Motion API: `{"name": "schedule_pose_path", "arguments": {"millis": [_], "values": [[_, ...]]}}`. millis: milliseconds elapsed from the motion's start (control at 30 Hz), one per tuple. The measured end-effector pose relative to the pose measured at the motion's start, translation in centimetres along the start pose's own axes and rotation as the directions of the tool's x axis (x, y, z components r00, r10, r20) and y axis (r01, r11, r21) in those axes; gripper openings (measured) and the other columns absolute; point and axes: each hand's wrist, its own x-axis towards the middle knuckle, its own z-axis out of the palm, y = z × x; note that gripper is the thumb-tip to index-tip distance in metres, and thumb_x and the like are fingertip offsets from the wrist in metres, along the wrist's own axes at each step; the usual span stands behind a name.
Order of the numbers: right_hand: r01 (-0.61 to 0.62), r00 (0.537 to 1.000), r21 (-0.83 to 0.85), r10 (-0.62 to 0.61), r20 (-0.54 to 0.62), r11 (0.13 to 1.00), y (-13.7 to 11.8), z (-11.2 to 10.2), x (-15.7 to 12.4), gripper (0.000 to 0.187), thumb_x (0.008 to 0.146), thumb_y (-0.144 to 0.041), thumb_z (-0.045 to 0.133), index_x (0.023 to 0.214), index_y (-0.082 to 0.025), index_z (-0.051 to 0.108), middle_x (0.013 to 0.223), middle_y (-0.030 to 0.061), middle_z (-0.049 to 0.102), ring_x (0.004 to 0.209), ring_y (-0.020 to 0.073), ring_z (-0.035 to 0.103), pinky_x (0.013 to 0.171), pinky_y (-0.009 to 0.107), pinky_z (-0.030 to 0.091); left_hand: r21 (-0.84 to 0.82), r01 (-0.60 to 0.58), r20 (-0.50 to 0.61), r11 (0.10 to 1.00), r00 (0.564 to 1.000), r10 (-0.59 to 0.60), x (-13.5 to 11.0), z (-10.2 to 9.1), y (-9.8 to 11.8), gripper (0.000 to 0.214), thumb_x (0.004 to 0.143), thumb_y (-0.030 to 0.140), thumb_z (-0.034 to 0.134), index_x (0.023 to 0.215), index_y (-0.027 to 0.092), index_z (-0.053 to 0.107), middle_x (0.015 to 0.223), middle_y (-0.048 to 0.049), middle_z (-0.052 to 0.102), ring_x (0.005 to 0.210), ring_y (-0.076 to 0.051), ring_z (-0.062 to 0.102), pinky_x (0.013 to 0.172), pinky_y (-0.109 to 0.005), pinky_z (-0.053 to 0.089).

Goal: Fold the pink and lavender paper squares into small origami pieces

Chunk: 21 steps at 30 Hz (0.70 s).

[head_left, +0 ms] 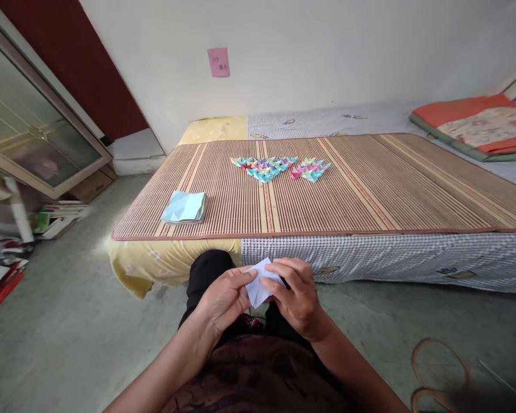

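Observation:
A small sheet of pale lavender folded paper is held over my lap, in front of the bed's edge. My left hand grips its left side, the thumb pressed on top and the fingers beneath. On the right side, my right hand pinches the paper between thumb and fingers. Beyond, on a striped mat, several folded paper pieces in mixed colours stand in a cluster, with a smaller cluster of folded pieces just to its right. A stack of square paper sheets, light blue on top, lies at the mat's left.
The striped mat covers the bed, over a checked and yellow sheet. Folded orange and floral bedding lies at the far right. A pink note is on the wall. Books sit on the floor at left, near a glass-panelled door.

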Motion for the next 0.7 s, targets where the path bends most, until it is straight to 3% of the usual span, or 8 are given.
{"name": "schedule_pose_path", "arguments": {"millis": [133, 267, 533, 700], "values": [[-0.003, 1.000, -0.011, 0.003, 0.021, 1.000, -0.2, 0.0, -0.3, 0.022, 0.100, -0.013, 0.062, 0.112, -0.027, 0.073, 0.109, 0.0065, 0.075, 0.109, 0.0262, 0.064, 0.100, 0.047, 0.047, 0.014, -0.084, -0.028, 0.996, 0.996, 0.084, 0.2, 0.2, -0.5, 0.017, 0.082, 0.020, 0.084, 0.090, 0.006, 0.078, 0.081, -0.0101, 0.077, 0.067, -0.014, 0.069, 0.069, -0.022, 0.058], [-0.028, 0.998, -0.061, 0.032, 0.063, 0.998, -0.5, 0.3, -0.5, 0.018, 0.103, -0.014, 0.059, 0.111, -0.024, 0.072, 0.096, 0.0059, 0.074, 0.096, 0.0243, 0.063, 0.088, 0.042, 0.045, 0.005, -0.138, -0.048, 0.990, 0.989, 0.138, 0.2, 0.8, -0.7, 0.016, 0.079, 0.020, 0.085, 0.086, 0.007, 0.078, 0.077, -0.0076, 0.076, 0.067, -0.013, 0.069, 0.071, -0.022, 0.059], [-0.251, 0.966, 0.136, 0.238, 0.099, 0.958, -0.7, 0.6, 0.0, 0.016, 0.106, -0.022, 0.051, 0.100, -0.022, 0.066, 0.092, 0.0062, 0.066, 0.086, 0.0235, 0.058, 0.077, 0.039, 0.044, -0.066, -0.128, -0.115, 0.990, 0.986, 0.120, 0.3, 1.1, -0.5, 0.011, 0.078, 0.013, 0.082, 0.086, 0.007, 0.077, 0.079, -0.0090, 0.078, 0.069, -0.015, 0.073, 0.072, -0.025, 0.063], [-0.277, 0.957, 0.136, 0.261, 0.126, 0.951, -0.8, 0.4, 0.4, 0.014, 0.102, -0.017, 0.055, 0.091, -0.020, 0.062, 0.088, 0.0049, 0.061, 0.084, 0.0226, 0.056, 0.075, 0.037, 0.042, -0.055, -0.127, -0.144, 0.990, 0.982, 0.118, 0.7, 0.8, -0.9, 0.010, 0.076, 0.015, 0.083, 0.080, 0.008, 0.077, 0.077, -0.0088, 0.079, 0.067, -0.015, 0.073, 0.072, -0.025, 0.064]]}}
